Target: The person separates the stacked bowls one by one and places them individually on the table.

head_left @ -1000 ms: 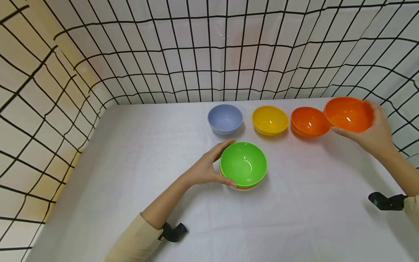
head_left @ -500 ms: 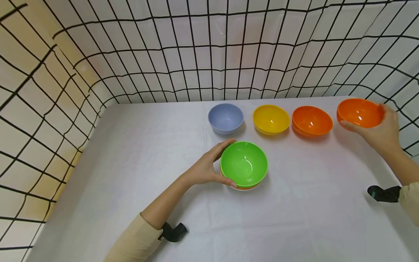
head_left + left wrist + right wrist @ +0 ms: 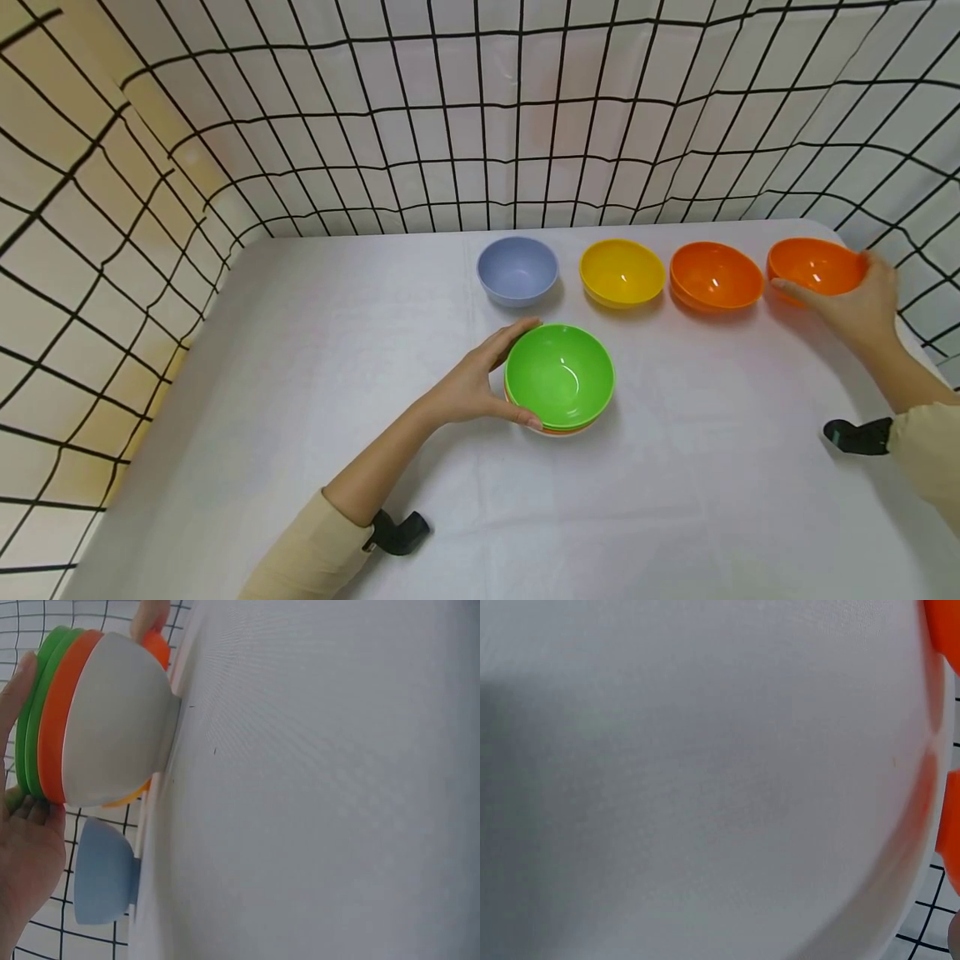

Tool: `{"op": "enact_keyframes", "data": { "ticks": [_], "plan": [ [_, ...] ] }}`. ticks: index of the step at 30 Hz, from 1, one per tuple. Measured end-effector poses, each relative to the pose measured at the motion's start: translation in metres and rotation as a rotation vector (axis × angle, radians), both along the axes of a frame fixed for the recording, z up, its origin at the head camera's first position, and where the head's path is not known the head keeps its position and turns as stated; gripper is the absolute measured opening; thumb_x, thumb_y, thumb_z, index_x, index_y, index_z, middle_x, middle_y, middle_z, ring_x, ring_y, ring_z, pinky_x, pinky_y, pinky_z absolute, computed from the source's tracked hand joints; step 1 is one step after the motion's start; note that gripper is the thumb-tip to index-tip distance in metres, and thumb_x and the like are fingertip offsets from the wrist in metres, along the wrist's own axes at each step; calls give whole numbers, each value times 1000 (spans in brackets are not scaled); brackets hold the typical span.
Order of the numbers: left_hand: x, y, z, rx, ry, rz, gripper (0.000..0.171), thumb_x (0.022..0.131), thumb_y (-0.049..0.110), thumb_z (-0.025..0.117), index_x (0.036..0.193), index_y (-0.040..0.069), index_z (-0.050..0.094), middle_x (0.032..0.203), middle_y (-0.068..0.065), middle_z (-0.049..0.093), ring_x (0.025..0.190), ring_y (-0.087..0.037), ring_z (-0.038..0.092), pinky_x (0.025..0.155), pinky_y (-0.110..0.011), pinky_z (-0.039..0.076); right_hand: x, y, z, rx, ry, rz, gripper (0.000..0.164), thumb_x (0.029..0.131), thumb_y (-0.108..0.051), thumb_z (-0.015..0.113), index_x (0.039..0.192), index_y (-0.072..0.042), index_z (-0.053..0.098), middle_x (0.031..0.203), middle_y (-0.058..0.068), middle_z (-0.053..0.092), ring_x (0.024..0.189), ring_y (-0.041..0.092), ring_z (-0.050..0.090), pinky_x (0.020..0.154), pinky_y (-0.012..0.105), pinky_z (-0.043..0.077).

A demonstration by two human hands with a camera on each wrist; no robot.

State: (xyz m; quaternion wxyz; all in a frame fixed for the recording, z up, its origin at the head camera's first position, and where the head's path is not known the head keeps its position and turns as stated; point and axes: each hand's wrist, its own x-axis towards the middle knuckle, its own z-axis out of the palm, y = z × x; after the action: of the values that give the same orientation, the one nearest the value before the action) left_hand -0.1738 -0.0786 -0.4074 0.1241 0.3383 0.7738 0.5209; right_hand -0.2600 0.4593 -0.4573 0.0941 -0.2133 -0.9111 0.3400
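Observation:
My left hand (image 3: 480, 385) grips the side of a bowl stack in mid-table, thumb at the near side and fingers at the far side. A green bowl (image 3: 559, 375) tops the stack. The left wrist view shows a second green bowl, an orange bowl (image 3: 66, 720) and, lowest, a white bowl (image 3: 120, 724) whose foot meets the table. At the far right, my right hand (image 3: 862, 304) holds an orange bowl (image 3: 813, 265) by its rim, thumb on the near side. This bowl is upright at table level; whether its base fully touches is hard to tell.
Along the back edge stand a blue bowl (image 3: 517, 271), a yellow bowl (image 3: 621, 273) and another orange bowl (image 3: 716, 277), left of the held one. Black wire grid (image 3: 480, 108) encloses the white table (image 3: 360, 333) at the back and both sides.
My right hand has moved the orange bowl rightward, apart from the neighbouring orange bowl, then lowered it to table level and slightly back left. My left hand and the stack stay put.

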Motion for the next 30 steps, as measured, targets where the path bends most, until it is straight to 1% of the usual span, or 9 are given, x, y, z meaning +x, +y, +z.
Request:
{"op": "enact_keyframes", "data": {
  "ticks": [2, 4, 8, 11, 13, 16, 22, 25, 30],
  "plan": [
    [0, 0, 0, 4, -3, 0, 111, 57, 18, 89, 146, 21, 23, 146, 8, 31, 132, -8, 32, 110, -30, 27, 0, -1, 1, -5, 4, -4, 110, 71, -57, 69, 149, -20, 0, 151, 15, 5, 132, 39, 16, 102, 60, 31],
    [1, 0, 0, 8, -5, 0, 111, 57, 18, 89, 146, 22, 24, 145, 8, 31, 132, -8, 32, 110, -30, 27, 3, -8, 7, -9, -6, -12, 110, 71, -58, 68, 149, -18, -1, 151, 15, 5, 132, 38, 16, 102, 59, 31],
    [1, 0, 0, 14, -5, -2, 111, 57, 18, 89, 146, 22, 23, 145, 8, 31, 132, -8, 32, 110, -30, 27, 16, -30, 26, -45, -18, -17, 110, 73, -58, 65, 148, -14, -3, 152, 16, 2, 134, 40, 13, 103, 61, 27],
    [0, 0, 0, 16, -2, -5, 111, 57, 18, 89, 146, 21, 23, 145, 7, 31, 132, -9, 32, 110, -30, 27, 25, -41, 35, -62, -31, -3, 111, 75, -57, 63, 148, -9, -4, 151, 20, 0, 135, 43, 11, 102, 63, 26],
    [0, 0, 0, 17, -1, -7, 111, 57, 17, 89, 146, 21, 23, 145, 7, 31, 132, -9, 32, 110, -30, 27, 29, -45, 38, -60, -46, 5, 110, 76, -57, 63, 147, -7, -6, 151, 21, -1, 134, 44, 10, 102, 64, 26],
    [1, 1, 1, 17, -1, -7, 110, 57, 18, 89, 146, 21, 23, 145, 7, 31, 132, -8, 32, 110, -30, 27, 31, -47, 39, -63, -62, 17, 111, 77, -56, 63, 147, -6, -7, 150, 22, -2, 134, 45, 9, 102, 64, 25],
    [1, 1, 1, 12, -7, -1, 111, 57, 18, 89, 146, 20, 24, 145, 9, 31, 131, -8, 32, 110, -30, 27, 32, -46, 37, -61, -55, 33, 111, 77, -54, 64, 147, -6, -9, 150, 23, -2, 135, 46, 7, 100, 66, 26],
    [1, 1, 1, 14, -7, -3, 111, 57, 18, 89, 146, 17, 23, 145, 8, 31, 131, -9, 32, 110, -31, 27, 33, -45, 37, -47, -47, 49, 112, 77, -54, 64, 147, -6, -10, 150, 24, -4, 135, 47, 6, 98, 68, 26],
    [1, 1, 0, 15, -10, -6, 111, 58, 16, 89, 146, 16, 22, 146, 7, 31, 132, -9, 32, 110, -30, 27, 33, -42, 37, -19, -47, 73, 114, 76, -53, 65, 146, -6, -12, 150, 25, -6, 134, 49, 7, 97, 69, 24]
  ]
}}
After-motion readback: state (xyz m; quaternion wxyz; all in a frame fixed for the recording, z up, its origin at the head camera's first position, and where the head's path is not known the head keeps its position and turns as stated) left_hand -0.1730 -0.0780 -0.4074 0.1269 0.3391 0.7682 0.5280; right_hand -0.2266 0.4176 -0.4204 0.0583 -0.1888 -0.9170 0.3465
